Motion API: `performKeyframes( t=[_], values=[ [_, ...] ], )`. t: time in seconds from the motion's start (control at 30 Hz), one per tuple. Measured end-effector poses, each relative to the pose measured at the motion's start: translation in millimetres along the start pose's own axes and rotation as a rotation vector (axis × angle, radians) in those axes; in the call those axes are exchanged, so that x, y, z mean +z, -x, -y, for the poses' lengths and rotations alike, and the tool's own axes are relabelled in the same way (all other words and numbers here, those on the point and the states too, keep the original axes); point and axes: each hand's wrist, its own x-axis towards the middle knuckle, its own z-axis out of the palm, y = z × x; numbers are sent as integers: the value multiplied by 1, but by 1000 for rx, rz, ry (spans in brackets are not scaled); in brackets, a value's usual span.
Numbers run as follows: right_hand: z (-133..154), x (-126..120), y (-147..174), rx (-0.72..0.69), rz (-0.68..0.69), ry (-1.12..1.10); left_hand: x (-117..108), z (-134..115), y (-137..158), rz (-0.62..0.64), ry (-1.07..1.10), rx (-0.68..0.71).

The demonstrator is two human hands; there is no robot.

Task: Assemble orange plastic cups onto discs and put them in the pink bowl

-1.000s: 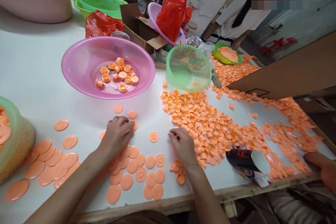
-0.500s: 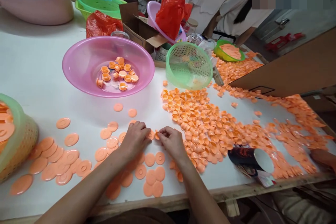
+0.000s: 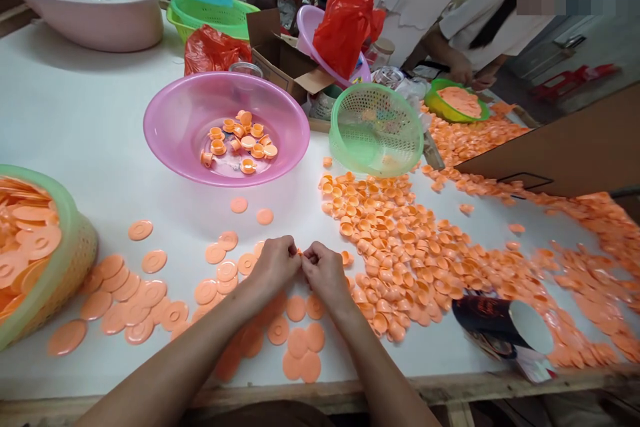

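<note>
Over the white table, my left hand and my right hand meet with fingertips pinched. Only a sliver of an orange plastic piece shows between them; the fingers hide the rest. Flat orange plastic saucers lie scattered to the left of and below my hands. A large heap of small orange toy cups spreads to the right. Beyond my hands, a pink-purple basin contains several orange cups joined to saucers.
A green basket full of saucers stands at the left edge. Behind the heap leans a green strainer basket. A dark paper cup lies on its side near the front edge. At the far right, another person's hands are by a green bowl.
My hands have come together; the saucer in my left fingers and the cup in my right, visible before, are now mostly covered. The view has shifted slightly left. Another person's hands show by the bowl.
</note>
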Motion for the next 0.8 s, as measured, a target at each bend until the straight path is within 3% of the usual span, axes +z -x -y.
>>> performKeyframes(
  t=[0.17, 0.4, 0.57, 0.7, 0.73, 0.8],
  values=[
    [-3, 6, 2, -6, -15, -55, 12, 9, 3, -71, 113, 42],
    [0, 10, -2, 223, 85, -320, 4, 7, 4, -13, 241, -91],
    [1, 15, 5, 142, 11, -359, 6, 7, 6, -81, 251, -40],
    [-6, -4, 16, 42, 70, -349, 12, 18, 25, -114, 247, 56],
    [-10, -14, 17, 0, 17, -300, 11, 19, 31, -131, 262, 88],
    [-18, -35, 16, -77, -216, -112, -3, 15, 37, -219, 302, 159]
  ],
)
